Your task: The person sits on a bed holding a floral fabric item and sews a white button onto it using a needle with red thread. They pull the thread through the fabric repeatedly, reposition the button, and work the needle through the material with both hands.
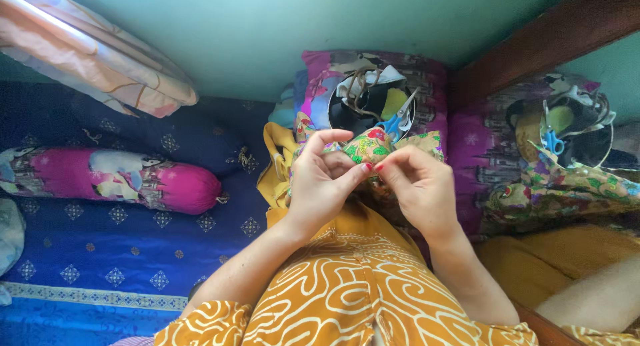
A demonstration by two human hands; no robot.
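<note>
Count, head view: two hands, left hand [325, 183] and right hand [419, 186], centre frame. One floral cloth piece [369, 147] between them. One pair of blue-handled scissors [398, 121], upper centre. One black bowl [347, 113]. One pink bolster [113, 177], left. One mirror [567, 159], right.

Your left hand [325, 183] and right hand [417, 186] (both with red-painted nails) pinch a floral cloth [365, 146] of green, red and yellow. Just behind that cloth, blue-handled scissors [395, 123] lie in a black bowl [347, 113]. Left of the cloth, a magenta bolster [133, 176] rests on a blue diamond-patterned sheet [120, 253]. Nearer you than the cloth, your dress [333, 286] is mustard with white squiggles.
</note>
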